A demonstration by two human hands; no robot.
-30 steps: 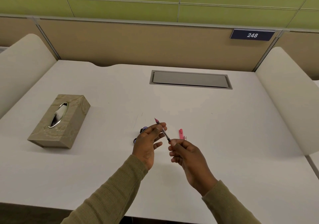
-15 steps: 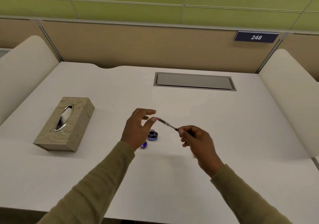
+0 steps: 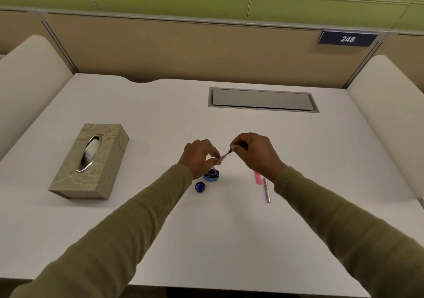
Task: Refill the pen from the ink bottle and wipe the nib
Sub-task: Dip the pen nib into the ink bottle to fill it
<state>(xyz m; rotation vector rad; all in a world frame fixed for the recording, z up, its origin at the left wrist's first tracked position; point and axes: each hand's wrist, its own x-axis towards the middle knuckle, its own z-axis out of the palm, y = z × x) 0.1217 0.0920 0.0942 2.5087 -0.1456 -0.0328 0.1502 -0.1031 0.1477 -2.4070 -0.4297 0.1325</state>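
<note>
Both hands hold a thin pen part (image 3: 226, 155) above the white desk (image 3: 229, 240). My right hand (image 3: 253, 152) pinches its upper, dark end. My left hand (image 3: 199, 156) pinches its lower, pale end with thumb and fingertips. Just below my left hand stands the open blue ink bottle (image 3: 212, 175), partly hidden by the fingers. Its blue cap (image 3: 200, 186) lies upturned in front of it. To the right, a pink pen piece (image 3: 258, 178) and a metallic pen barrel (image 3: 266, 190) lie on the desk.
A beige tissue box (image 3: 90, 161) with white tissue showing lies on the left. A grey cable hatch (image 3: 262, 100) sits in the far desk. Cream side dividers (image 3: 387, 105) and a tan back panel enclose the desk.
Both hands moved away from me over the ink bottle. My left hand, open half a second ago, has closed on the pen part's lower end. The view shifted, so the other pen pieces show.
</note>
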